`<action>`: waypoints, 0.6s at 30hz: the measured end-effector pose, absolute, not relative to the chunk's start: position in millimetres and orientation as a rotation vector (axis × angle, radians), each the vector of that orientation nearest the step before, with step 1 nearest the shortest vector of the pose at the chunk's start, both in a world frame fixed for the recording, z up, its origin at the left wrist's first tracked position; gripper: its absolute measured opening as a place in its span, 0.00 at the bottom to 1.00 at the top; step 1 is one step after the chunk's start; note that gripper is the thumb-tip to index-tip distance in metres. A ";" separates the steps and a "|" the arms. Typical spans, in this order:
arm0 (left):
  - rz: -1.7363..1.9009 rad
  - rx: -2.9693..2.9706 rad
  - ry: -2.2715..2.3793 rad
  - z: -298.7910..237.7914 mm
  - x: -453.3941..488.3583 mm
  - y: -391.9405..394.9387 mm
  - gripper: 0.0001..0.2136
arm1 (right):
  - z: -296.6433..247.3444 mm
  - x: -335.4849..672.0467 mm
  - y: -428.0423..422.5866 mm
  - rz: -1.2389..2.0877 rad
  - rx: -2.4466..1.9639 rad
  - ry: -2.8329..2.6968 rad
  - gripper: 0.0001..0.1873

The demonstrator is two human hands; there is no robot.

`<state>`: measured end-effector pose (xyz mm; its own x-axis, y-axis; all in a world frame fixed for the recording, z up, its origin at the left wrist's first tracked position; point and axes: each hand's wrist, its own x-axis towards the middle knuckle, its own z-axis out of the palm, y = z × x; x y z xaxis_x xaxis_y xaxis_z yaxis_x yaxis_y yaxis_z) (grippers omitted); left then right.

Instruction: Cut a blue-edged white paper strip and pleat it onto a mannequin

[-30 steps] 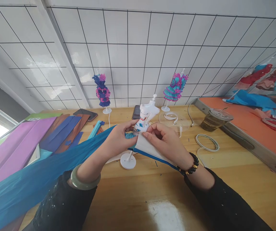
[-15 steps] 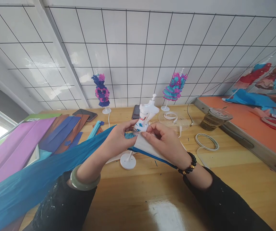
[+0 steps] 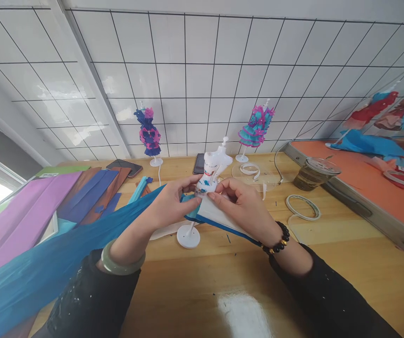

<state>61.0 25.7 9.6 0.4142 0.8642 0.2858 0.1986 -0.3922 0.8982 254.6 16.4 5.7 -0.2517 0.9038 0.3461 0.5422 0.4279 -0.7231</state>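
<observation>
A small white mannequin (image 3: 216,164) on a round white base (image 3: 188,236) stands on the wooden table (image 3: 202,281) in front of me. My left hand (image 3: 168,203) pinches a long teal-blue crepe paper strip (image 3: 47,267) against the mannequin's waist. My right hand (image 3: 242,206) is closed on the strip's end with its white backing (image 3: 219,217), pressing it to the same waist. The paper trails down to the lower left. A green bangle sits on my left wrist and a dark bead bracelet on my right.
Two dressed mannequins (image 3: 149,134) (image 3: 256,127) stand by the tiled wall. Folded purple, blue and brown paper sheets (image 3: 47,197) lie at left, two phones (image 3: 124,166) (image 3: 199,163) behind. Tape rolls (image 3: 302,207), a lidded cup (image 3: 314,173) and an orange board (image 3: 364,188) sit right.
My left hand has slid slightly left and down along the strip, exposing more teal paper at the waist. The right hand and mannequin stay nearly still.
</observation>
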 end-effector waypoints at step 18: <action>1.061 1.906 1.143 10.7 63.1 22.7 0.17 | 13.9 255.4 11.5 0.519 -1.247 -2.015 0.08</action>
